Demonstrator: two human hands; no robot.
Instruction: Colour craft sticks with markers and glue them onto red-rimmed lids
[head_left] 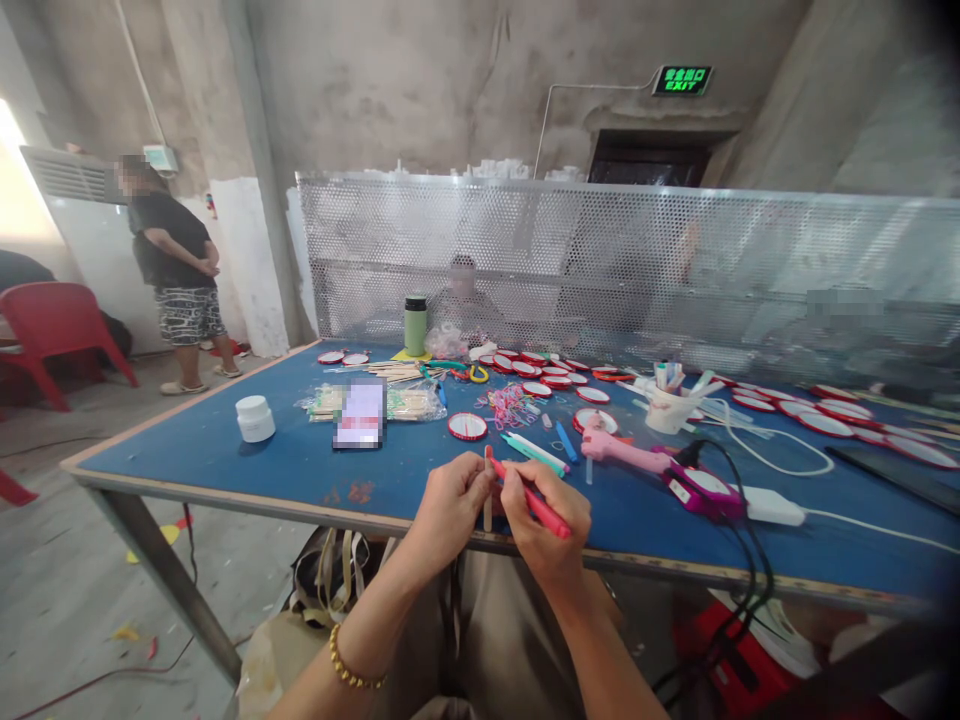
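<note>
My left hand pinches a thin wooden stick and holds it upright over the near edge of the blue table. My right hand grips a red marker pen, its tip touching the top of the stick. Both hands hover close together just above the table edge. A gold bead bracelet sits on my left wrist.
A pink glue gun with a black cable lies to the right, beside a white power adapter. Several red-rimmed round discs, teal markers, a white jar, a green flask and a cup of pens lie further back. A person stands at far left.
</note>
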